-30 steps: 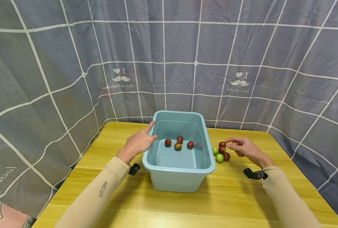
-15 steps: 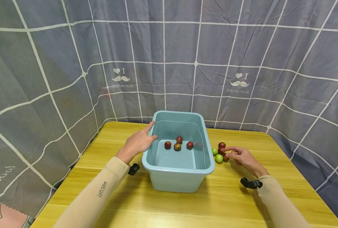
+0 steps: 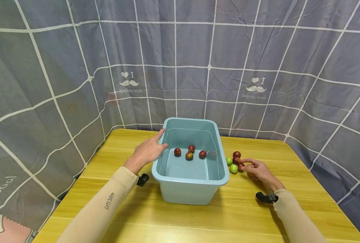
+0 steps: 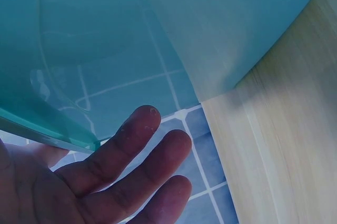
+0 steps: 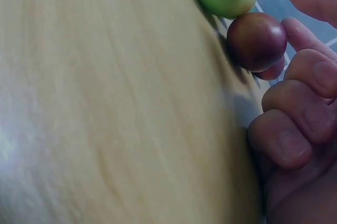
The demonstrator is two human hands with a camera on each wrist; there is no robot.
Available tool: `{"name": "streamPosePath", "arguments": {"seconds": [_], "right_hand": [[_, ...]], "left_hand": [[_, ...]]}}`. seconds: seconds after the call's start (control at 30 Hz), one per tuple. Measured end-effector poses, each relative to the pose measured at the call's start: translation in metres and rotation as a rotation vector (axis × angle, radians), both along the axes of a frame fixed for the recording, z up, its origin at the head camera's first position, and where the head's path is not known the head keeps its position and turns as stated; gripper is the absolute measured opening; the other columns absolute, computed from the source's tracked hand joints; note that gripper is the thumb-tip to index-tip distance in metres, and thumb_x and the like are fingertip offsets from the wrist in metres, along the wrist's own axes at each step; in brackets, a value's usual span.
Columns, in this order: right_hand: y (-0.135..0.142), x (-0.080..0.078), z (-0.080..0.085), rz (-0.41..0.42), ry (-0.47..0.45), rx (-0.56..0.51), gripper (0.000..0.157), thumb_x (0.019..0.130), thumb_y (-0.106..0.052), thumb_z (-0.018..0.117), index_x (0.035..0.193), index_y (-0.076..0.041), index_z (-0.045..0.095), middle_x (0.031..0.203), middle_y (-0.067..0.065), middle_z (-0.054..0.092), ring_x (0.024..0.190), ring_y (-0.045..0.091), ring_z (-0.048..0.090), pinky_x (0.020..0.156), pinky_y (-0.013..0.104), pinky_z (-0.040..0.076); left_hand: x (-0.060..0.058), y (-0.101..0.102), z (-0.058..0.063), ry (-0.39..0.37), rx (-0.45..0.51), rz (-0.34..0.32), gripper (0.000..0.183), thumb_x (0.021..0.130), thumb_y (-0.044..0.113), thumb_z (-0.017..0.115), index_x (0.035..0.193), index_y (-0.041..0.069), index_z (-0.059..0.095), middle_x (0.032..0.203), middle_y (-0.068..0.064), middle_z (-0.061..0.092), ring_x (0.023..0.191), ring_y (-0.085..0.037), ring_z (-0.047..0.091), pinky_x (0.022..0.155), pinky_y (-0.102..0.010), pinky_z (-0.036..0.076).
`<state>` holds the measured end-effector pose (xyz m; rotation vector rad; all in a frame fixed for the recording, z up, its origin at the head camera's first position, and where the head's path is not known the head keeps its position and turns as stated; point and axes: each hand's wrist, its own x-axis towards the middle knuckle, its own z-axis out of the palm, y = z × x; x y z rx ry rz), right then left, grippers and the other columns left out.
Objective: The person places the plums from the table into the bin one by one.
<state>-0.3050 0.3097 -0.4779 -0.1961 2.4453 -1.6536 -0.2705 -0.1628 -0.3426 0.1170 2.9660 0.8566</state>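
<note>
My left hand [image 3: 146, 152] rests at the left rim of a light blue plastic bin [image 3: 186, 194], its thumb over the edge. In the left wrist view several fingers [image 4: 147, 169] hang loosely outside the wall, apart from it. To the bin's right my right hand [image 3: 260, 173] is at a small cluster of fruit that look like plums. A fingertip touches the nearest dark red plum [image 5: 255, 42]; in the wrist view another digit stands apart from it, and the remaining fingers are curled. Beside that plum lie a green plum [image 3: 233, 168] and other red and green ones.
Several dark red plums [image 3: 189, 156] lie on the bin's floor. The wooden table [image 3: 125, 209] has its far edge close to a grey checked curtain [image 3: 192, 84], which also surrounds both sides.
My right hand has moved from the farthest red plum in the cluster toward the nearest one. The left hand and the bin stay where they were.
</note>
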Motion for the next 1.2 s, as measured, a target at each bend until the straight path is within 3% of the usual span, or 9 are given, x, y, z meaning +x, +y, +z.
{"name": "streamPosePath", "arguments": {"seconds": [0.33,0.53,0.67,1.2], "right_hand": [[0.0007,-0.0014,-0.0054,-0.018,0.017,0.011,0.053,0.094,-0.025,0.071,0.140,-0.004,0.054,0.059,-0.004,0.041,0.046,0.011,0.034,0.045,0.027,0.031],[0.0019,-0.0030,-0.0063,-0.040,0.018,0.009,0.054,0.093,-0.024,0.073,0.140,-0.005,0.054,0.060,-0.005,0.041,0.046,0.010,0.033,0.046,0.026,0.031],[0.0030,-0.0044,-0.0079,-0.041,0.033,0.034,0.054,0.092,-0.023,0.074,0.139,-0.004,0.054,0.061,-0.005,0.041,0.046,0.009,0.034,0.045,0.025,0.031],[0.0021,-0.0033,-0.0090,-0.063,0.008,0.053,0.058,0.091,-0.026,0.076,0.138,0.001,0.054,0.063,-0.007,0.042,0.047,0.006,0.034,0.046,0.023,0.030]], "left_hand": [[-0.0004,-0.0003,-0.0006,0.001,-0.007,0.005,0.074,0.097,0.050,0.042,0.163,0.035,0.011,0.152,-0.014,0.050,0.107,-0.033,0.063,0.061,-0.038,0.045],[-0.0006,-0.0006,-0.0012,-0.001,-0.004,0.008,0.074,0.097,0.050,0.042,0.163,0.037,0.011,0.141,-0.014,0.058,0.095,-0.031,0.063,0.060,-0.039,0.044],[-0.0005,-0.0009,-0.0011,-0.002,-0.006,0.002,0.074,0.097,0.050,0.042,0.163,0.036,0.011,0.143,-0.015,0.057,0.097,-0.031,0.064,0.060,-0.039,0.044],[-0.0006,-0.0008,-0.0010,-0.004,-0.005,-0.003,0.074,0.097,0.050,0.042,0.163,0.036,0.011,0.122,-0.013,0.066,0.086,-0.028,0.063,0.059,-0.038,0.044]]}}
